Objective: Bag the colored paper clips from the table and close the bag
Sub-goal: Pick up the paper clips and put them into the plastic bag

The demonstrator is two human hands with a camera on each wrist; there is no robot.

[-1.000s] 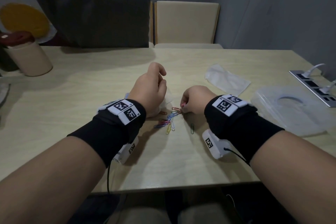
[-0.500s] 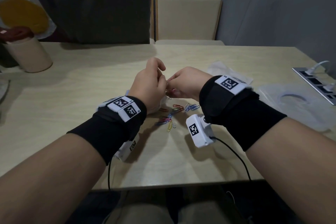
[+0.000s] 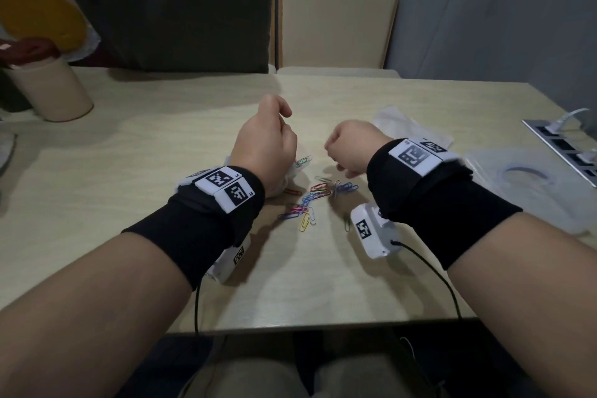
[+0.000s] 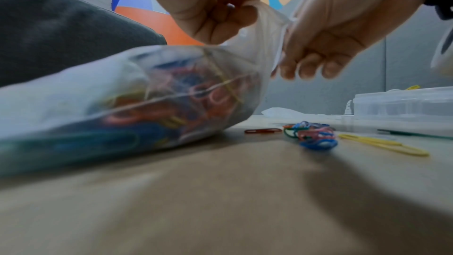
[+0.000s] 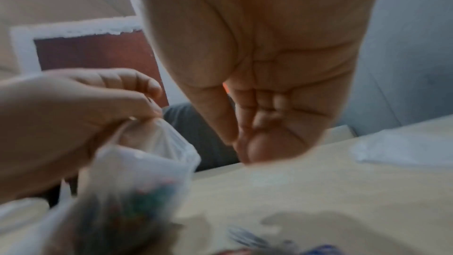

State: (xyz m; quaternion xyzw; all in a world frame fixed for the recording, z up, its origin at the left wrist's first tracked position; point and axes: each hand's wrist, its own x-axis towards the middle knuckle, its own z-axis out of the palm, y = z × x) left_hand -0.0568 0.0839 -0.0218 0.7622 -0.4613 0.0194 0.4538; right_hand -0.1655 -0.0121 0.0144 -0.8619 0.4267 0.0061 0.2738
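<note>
Head view: left hand (image 3: pixel 263 142) pinches the bag (image 3: pixel 284 182) mouth near mid-table (image 3: pixel 161 145); right hand (image 3: pixel 350 152) hovers just right of it, fingers curled, holding nothing I can make out. Loose paper clips (image 3: pixel 310 200) lie between the wrists.

Left wrist view: bag (image 4: pixel 137 100) lies on the table, clips inside; more clips (image 4: pixel 311 134) to its right.

Right wrist view: blurred; bag mouth (image 5: pixel 157 143) open.

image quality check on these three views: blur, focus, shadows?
Head: sharp, dim even light, wide-angle bowing at the edges, soft arm shadows on the table. Left wrist: bag close and blurred, loose clips sharper, dark shadow across the foreground. Right wrist: soft all over, right hand fills the frame, clips at the bottom smeared.
</note>
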